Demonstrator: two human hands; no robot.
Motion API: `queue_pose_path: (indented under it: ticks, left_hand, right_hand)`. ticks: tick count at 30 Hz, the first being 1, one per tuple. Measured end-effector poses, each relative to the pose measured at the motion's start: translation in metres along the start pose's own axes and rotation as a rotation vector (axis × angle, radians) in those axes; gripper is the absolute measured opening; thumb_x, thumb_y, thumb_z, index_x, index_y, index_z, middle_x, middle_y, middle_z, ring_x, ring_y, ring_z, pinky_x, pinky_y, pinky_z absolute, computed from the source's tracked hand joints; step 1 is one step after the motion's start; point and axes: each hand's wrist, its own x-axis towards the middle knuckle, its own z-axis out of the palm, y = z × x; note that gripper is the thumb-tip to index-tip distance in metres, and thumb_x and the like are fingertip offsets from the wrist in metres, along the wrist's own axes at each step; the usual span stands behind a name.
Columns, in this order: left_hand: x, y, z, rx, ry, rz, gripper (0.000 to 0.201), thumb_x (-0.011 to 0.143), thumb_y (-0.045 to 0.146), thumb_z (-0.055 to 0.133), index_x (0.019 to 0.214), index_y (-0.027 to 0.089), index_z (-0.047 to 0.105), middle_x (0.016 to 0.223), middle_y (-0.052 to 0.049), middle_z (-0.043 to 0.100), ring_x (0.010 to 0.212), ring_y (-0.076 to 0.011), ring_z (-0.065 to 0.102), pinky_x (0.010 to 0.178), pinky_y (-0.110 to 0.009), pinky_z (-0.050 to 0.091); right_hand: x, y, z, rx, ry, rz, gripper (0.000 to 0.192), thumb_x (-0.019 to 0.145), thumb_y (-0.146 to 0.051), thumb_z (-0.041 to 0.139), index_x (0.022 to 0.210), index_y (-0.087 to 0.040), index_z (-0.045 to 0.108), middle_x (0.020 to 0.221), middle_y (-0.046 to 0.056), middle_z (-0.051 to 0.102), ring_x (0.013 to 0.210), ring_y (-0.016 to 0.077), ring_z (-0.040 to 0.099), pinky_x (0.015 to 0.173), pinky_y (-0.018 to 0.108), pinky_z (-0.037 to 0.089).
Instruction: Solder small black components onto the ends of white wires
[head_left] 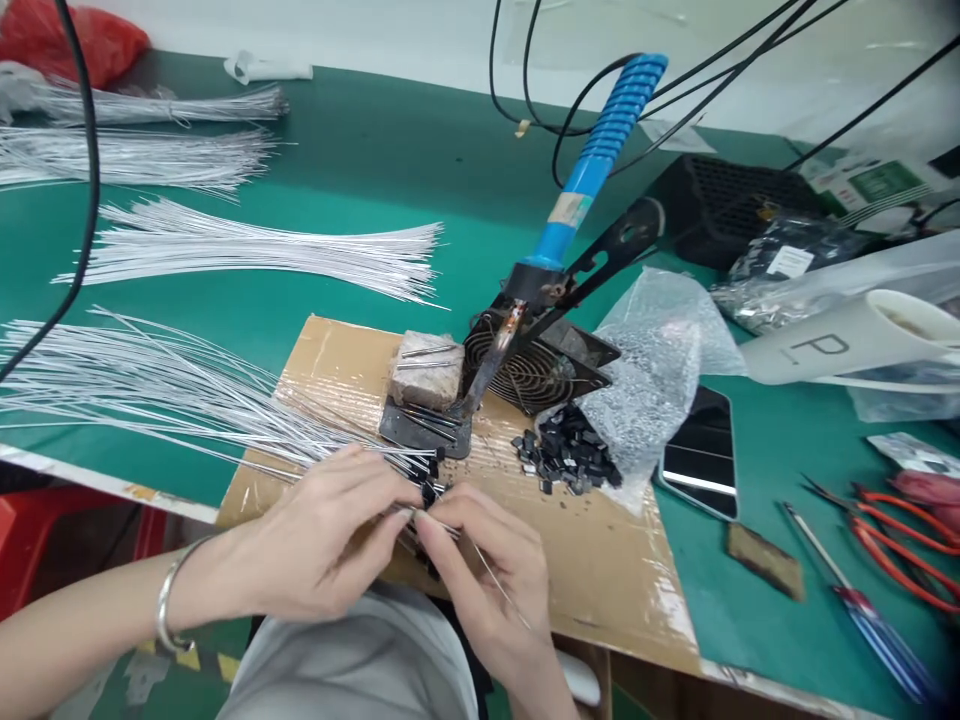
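My left hand (330, 530) and my right hand (491, 570) meet fingertip to fingertip over the cardboard's front edge. Both are closed in a pinch on a thin wire (501, 588), which trails across my right palm. The exact spot between the fingertips is hidden. Right behind them lie the ends of a bundle of thin white cables (225, 400), several with small black connectors (429, 480) on them. Farther back, a blue-handled soldering iron (592, 170) leans in its stand, its tip above a dark metal plate (397, 425). A pale block (427, 370) there carries short metal pins.
Black connector parts (570, 450) spill from a bubble-wrap bag (652, 350) onto the cardboard (600, 560). To the right are a phone (701, 450), a screwdriver (862, 610), orange-handled scissors (892, 540) and a white cup (847, 340). More cable bundles (262, 245) lie left.
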Motion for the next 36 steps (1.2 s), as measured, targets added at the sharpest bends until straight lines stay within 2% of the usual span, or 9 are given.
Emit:
queue_pose_path:
  ticks: [5,8,14,20,22,25,29,34,36]
  left_hand:
    - [0.005,-0.003,0.006,-0.142,-0.086,-0.246,0.023,0.102,0.023,0.051,0.084,0.023,0.064,0.067,0.0,0.063,0.066,-0.0183,0.055,0.059,-0.03,0.044]
    - [0.001,-0.008,0.007,-0.238,-0.125,-0.383,0.026,0.103,0.031,0.053,0.084,0.023,0.068,0.07,-0.001,0.061,0.065,-0.0168,0.053,0.057,-0.028,0.041]
    - [0.005,-0.006,0.015,-0.391,-0.171,-0.547,0.024,0.1,0.041,0.058,0.091,0.023,0.07,0.071,0.001,0.06,0.056,-0.0137,0.042,0.053,-0.029,0.032]
    - [0.019,-0.001,0.024,-0.687,-0.055,-0.663,0.026,0.094,0.039,0.064,0.076,0.021,0.06,0.066,0.002,0.053,0.059,-0.0137,0.043,0.053,-0.027,0.033]
    - [0.021,-0.001,0.023,-0.752,-0.018,-0.68,0.025,0.091,0.038,0.067,0.074,0.021,0.06,0.063,0.002,0.051,0.057,-0.0129,0.042,0.051,-0.025,0.033]
    - [0.022,-0.002,0.018,-0.78,0.017,-0.699,0.025,0.091,0.037,0.069,0.074,0.02,0.06,0.061,0.003,0.05,0.055,-0.0115,0.04,0.049,-0.023,0.032]
    - [0.023,-0.001,0.014,-0.753,0.009,-0.74,0.023,0.094,0.033,0.066,0.078,0.017,0.063,0.066,0.002,0.055,0.06,-0.0109,0.045,0.055,-0.022,0.036]
    - [0.024,0.0,0.016,-0.723,0.014,-0.727,0.021,0.095,0.032,0.067,0.081,0.017,0.065,0.07,0.002,0.058,0.063,-0.0107,0.048,0.057,-0.022,0.037]
    - [0.023,0.0,0.015,-0.716,0.016,-0.711,0.022,0.095,0.032,0.067,0.08,0.017,0.065,0.069,0.003,0.058,0.063,-0.0104,0.048,0.057,-0.021,0.037]
  right_hand:
    - [-0.006,0.009,-0.007,0.054,0.022,0.041,0.03,0.107,-0.022,0.05,0.08,-0.02,0.063,0.072,-0.001,0.057,0.065,0.012,0.054,0.059,0.026,0.039]
    - [-0.007,0.012,-0.011,0.024,0.035,0.037,0.029,0.107,-0.019,0.05,0.08,-0.02,0.06,0.072,-0.002,0.054,0.064,0.0116,0.052,0.059,0.026,0.037]
    - [-0.001,0.016,-0.006,-0.104,0.033,-0.098,0.025,0.099,-0.006,0.053,0.08,-0.021,0.054,0.071,-0.002,0.051,0.068,0.0136,0.05,0.063,0.028,0.037]
    - [-0.005,0.022,0.008,-0.19,0.295,-0.143,0.025,0.096,-0.003,0.057,0.078,-0.021,0.056,0.067,-0.003,0.048,0.062,0.013,0.043,0.059,0.028,0.032]
    - [-0.006,0.024,0.005,-0.115,0.427,-0.038,0.028,0.101,-0.009,0.055,0.076,-0.021,0.057,0.065,-0.003,0.048,0.058,0.0112,0.043,0.054,0.026,0.032]
    - [-0.006,0.027,-0.004,0.194,0.591,0.224,0.036,0.106,-0.027,0.059,0.071,-0.02,0.062,0.058,-0.005,0.047,0.046,0.0083,0.041,0.043,0.023,0.028]
    - [-0.009,0.028,-0.008,0.406,0.448,0.332,0.034,0.104,-0.042,0.062,0.086,-0.019,0.08,0.066,0.0,0.062,0.047,0.0095,0.053,0.041,0.022,0.037]
    - [-0.009,0.018,0.001,0.323,0.361,0.348,0.023,0.1,-0.036,0.067,0.092,-0.024,0.085,0.077,0.002,0.071,0.052,0.009,0.057,0.049,0.022,0.043]
    - [-0.007,0.016,0.002,0.272,0.316,0.297,0.019,0.1,-0.031,0.067,0.093,-0.026,0.085,0.078,0.001,0.072,0.052,0.0089,0.056,0.05,0.022,0.044]
